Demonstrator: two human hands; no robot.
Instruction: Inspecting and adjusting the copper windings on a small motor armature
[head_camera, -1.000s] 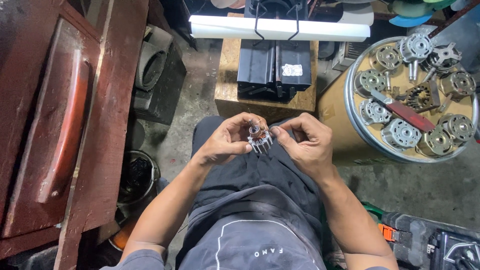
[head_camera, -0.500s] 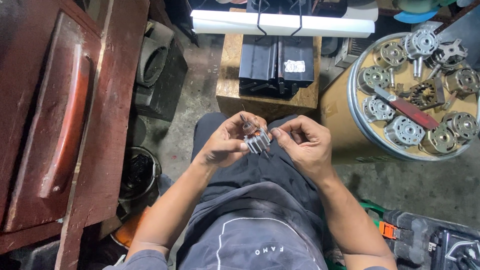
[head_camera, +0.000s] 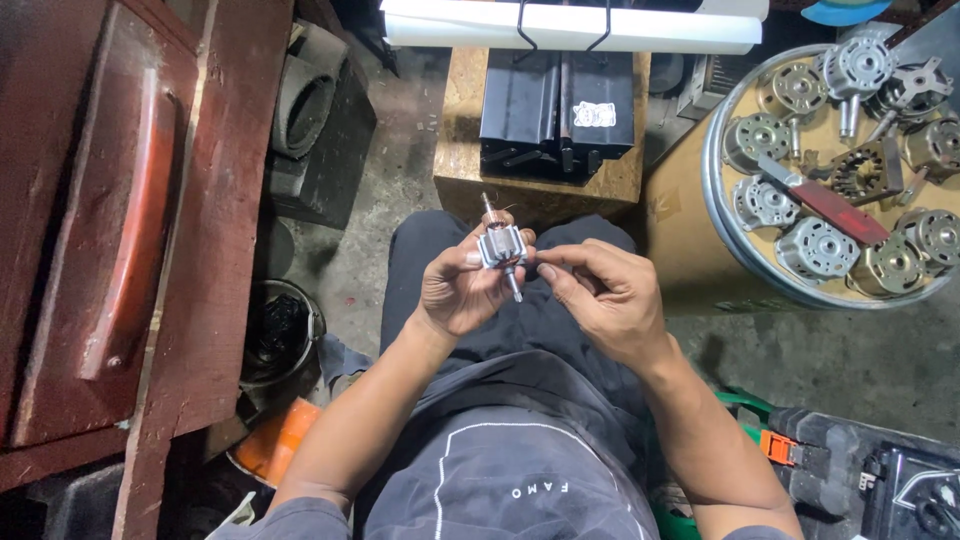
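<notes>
Head view: the left hand has its grip closed around a small motor armature, held above the lap just in front of the wooden block. The right hand pinches narrowly at the armature's right side, fingertips touching it. Right of the block sits a round tray of motor parts.

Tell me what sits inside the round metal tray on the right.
The round metal tray holds several small grey motor parts and a flat red bar lying across them. Whatever lies under them is covered, and the tray's right part is out of view.

Dull grey metal armature; worn, rough wooden block.
</notes>
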